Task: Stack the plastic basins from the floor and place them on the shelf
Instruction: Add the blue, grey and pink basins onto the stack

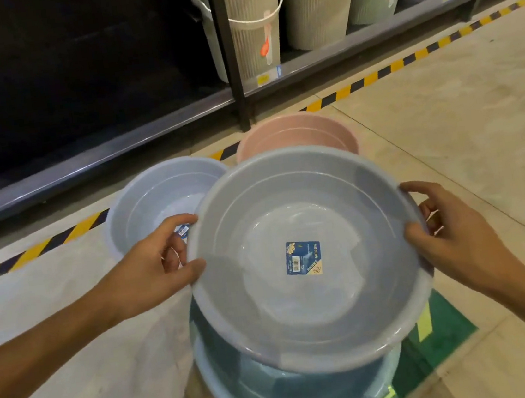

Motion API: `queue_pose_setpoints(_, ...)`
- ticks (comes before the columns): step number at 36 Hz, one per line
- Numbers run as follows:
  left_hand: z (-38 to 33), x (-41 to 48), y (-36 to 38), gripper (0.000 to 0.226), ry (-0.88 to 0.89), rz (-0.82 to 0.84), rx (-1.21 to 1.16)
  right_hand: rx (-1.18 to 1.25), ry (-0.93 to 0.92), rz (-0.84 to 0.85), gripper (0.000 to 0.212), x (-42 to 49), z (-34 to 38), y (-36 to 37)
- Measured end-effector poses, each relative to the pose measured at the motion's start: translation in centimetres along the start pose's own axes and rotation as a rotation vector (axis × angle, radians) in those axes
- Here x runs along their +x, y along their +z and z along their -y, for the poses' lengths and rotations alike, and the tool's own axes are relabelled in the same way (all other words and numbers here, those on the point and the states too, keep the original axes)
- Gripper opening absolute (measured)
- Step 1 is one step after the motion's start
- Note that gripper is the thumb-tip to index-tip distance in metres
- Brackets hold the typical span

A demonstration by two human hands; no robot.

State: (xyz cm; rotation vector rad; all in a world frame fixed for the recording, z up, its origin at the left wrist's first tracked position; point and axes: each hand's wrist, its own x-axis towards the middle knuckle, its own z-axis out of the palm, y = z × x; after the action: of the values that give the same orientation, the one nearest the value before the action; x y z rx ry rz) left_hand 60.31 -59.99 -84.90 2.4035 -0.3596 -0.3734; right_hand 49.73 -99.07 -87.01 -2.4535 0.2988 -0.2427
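I hold a grey-lilac plastic basin (314, 308) with a blue label inside, lifted above the floor. My left hand (160, 267) grips its left rim and my right hand (450, 228) grips its right rim. Directly under it sits a darker blue basin (278, 392) on the floor. A pale blue basin (155, 198) lies on the floor to the upper left, partly hidden by the held one. A pink basin (296, 132) stands behind, near the shelf (91, 160). The shelf's low board runs across the left, dark and empty above.
A black upright post (230, 54) divides the shelving. Ribbed beige and green buckets (313, 4) fill the right bay. Yellow-black hazard tape (381, 73) runs along the floor before the shelf. A green floor marking (437, 342) lies at lower right.
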Motion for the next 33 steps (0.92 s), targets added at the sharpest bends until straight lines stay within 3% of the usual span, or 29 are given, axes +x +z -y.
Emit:
queue_pose_setpoints(8,2.3,-3.0,1.5,0.061,0.072,-0.056,-0.116,0.002,-0.016,-0.027,0.056,-2.6,0.2,1.0)
queue_pose_setpoints(17,6.9,-5.7,2.6,0.060,0.061,0.000,-0.133,0.033,-0.003,0.046,0.063,-5.1,0.1,4.5)
queue_pose_setpoints(33,8.9,-6.2,7.4,0.067,-0.023,0.033,-0.057,-0.278,-0.036,0.102,0.057,-5.5,-2.5,8.0)
